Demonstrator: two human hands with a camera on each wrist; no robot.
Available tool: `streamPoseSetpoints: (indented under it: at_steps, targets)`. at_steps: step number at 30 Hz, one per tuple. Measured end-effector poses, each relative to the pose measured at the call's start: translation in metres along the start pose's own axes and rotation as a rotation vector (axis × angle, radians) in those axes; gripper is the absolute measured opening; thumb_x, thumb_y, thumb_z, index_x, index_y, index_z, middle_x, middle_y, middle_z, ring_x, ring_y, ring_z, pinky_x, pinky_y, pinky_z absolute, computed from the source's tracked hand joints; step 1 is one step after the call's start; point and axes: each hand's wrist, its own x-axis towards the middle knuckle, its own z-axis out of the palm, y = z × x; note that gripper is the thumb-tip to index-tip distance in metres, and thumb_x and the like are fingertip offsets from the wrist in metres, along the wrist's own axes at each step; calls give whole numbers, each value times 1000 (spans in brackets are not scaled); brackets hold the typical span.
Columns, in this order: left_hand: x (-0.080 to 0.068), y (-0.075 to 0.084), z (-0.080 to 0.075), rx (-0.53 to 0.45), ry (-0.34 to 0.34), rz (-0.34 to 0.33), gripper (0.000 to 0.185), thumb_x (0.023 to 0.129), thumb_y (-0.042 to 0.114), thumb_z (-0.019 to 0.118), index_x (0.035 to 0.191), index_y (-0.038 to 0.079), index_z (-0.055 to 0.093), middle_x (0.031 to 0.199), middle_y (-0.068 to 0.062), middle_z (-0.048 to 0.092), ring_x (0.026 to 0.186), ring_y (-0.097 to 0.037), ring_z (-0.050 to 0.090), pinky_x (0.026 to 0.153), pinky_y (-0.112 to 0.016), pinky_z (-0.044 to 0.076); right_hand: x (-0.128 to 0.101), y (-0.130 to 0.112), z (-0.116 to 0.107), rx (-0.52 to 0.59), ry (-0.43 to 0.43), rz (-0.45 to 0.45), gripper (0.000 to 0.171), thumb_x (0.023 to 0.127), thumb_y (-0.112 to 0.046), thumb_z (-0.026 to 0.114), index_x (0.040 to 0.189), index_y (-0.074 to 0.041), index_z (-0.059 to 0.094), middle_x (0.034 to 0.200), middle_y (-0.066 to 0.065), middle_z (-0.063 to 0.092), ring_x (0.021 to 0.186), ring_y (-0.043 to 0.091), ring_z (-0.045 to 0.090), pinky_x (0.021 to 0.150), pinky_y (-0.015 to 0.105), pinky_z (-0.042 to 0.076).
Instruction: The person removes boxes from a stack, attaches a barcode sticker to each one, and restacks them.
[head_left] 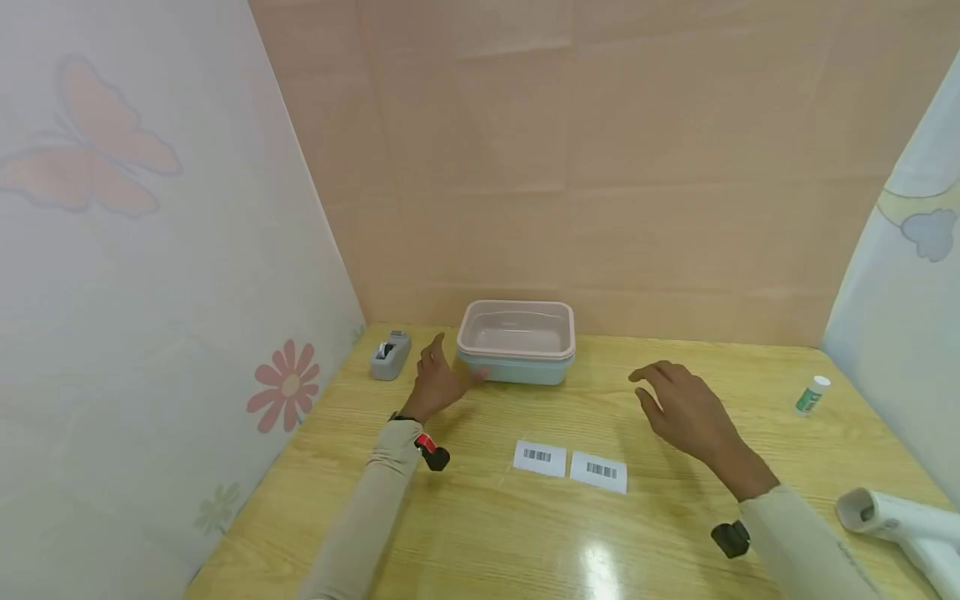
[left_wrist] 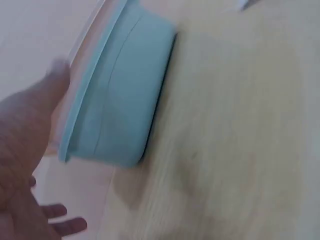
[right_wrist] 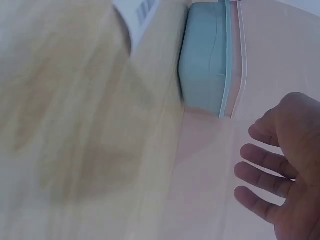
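Two nested plastic containers stand near the back of the table: a pink container (head_left: 517, 328) on top, set into a light blue container (head_left: 517, 370) below. At their left side my left hand (head_left: 437, 385) is spread with the thumb toward the blue wall. In the left wrist view its thumb (left_wrist: 42, 92) is close to the rim; I cannot tell whether it touches. My right hand (head_left: 686, 412) hovers over the table to the right of the containers, fingers loosely bent and holding nothing. Two white barcode labels, one left (head_left: 539, 458) and one right (head_left: 598, 472), lie before the containers.
A grey tape dispenser (head_left: 391, 356) sits at the back left. On the right are a glue stick (head_left: 812, 396) standing upright and a white barcode scanner (head_left: 900, 525) at the edge of view. Walls of printed sheeting enclose the table on the left, back and right.
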Motion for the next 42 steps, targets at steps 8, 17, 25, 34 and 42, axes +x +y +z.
streamPoseSetpoints:
  at_steps: [8,17,25,34,42]
  targets:
    - [33,-21,4,-71,-212,-7,132,70,75,75,162,22,-4,163,-21,8,148,-46,12,108,-67,28,46,-21,18,10,-38,-74,27,95,-10,68,120,-1,63,115,15,62,108,36,59,85,51,52]
    - [37,-31,9,-108,-147,96,122,74,69,76,162,21,7,155,-14,30,141,-39,30,106,-64,34,93,-62,45,-64,-26,-223,30,94,-6,68,122,4,62,115,16,61,104,32,60,85,41,53]
    - [50,-29,18,-264,-128,300,104,79,50,83,159,21,23,136,2,51,119,-19,54,97,-50,47,114,-71,78,-191,-118,-250,30,98,-7,61,128,1,59,115,13,63,104,29,61,88,37,52]
    - [40,-12,11,-397,-111,446,93,82,24,85,156,21,30,135,-16,56,114,-24,59,93,-51,49,115,-75,91,-166,-175,-188,29,90,4,69,119,-1,62,99,11,66,82,25,66,71,34,55]
    - [45,-30,17,-333,-175,357,92,85,41,80,158,20,27,136,2,57,120,-15,57,101,-47,45,117,-79,99,-163,-193,-192,33,85,8,71,116,0,61,96,12,66,75,24,65,69,36,55]
